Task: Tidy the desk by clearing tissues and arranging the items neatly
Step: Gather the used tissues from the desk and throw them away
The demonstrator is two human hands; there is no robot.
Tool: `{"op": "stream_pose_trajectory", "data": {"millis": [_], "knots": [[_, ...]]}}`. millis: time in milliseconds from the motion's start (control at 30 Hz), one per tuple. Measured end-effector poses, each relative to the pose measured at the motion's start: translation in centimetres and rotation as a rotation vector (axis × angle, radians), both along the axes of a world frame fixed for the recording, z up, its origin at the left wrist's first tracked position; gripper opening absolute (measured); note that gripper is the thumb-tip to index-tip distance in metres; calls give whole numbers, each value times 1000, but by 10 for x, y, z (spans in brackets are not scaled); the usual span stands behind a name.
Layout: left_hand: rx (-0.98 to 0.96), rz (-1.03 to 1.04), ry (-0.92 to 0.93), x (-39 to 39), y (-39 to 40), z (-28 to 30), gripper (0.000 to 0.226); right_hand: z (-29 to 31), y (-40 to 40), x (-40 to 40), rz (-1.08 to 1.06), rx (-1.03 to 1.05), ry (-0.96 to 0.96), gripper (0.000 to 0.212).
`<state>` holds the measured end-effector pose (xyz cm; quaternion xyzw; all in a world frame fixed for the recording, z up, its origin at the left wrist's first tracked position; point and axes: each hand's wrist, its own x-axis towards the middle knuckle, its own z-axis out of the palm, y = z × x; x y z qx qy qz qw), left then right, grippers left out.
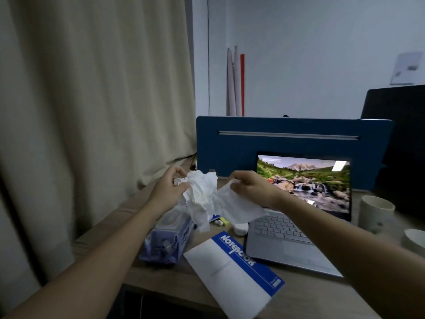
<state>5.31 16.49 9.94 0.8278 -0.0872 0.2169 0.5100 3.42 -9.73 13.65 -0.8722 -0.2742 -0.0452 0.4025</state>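
Two hands hold crumpled white tissues (pixel 208 194) above the desk (pixel 161 276): my left hand (pixel 169 188) pinches one end, my right hand (pixel 249 187) grips the other. Below them I see a blue tissue pack (pixel 166 241), a notebook (pixel 232 270), an open laptop (pixel 296 217), and what may be an earbud case (pixel 240 229).

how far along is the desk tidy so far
Early. In hand: the left hand and right hand hold crumpled tissues above the tissue pack. Left: the notebook lies askew beside the laptop, small items scattered behind it.
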Motion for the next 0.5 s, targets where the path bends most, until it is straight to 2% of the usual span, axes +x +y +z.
{"op": "stream_pose_trajectory", "data": {"millis": [100,200,333,500], "knots": [[-6,-66,-14,-5,-17,3,22,14,-9,-11,40,83,156,18],[-2,-109,4,-10,-32,6,22,19,-16,-17,58,82,222,16],[-51,-211,92,-16,-47,8,23,17,-23,-17,-20,11,138,15],[-127,-334,160,-24,-68,11,24,10,-33,-19,-89,20,31,11]]}}
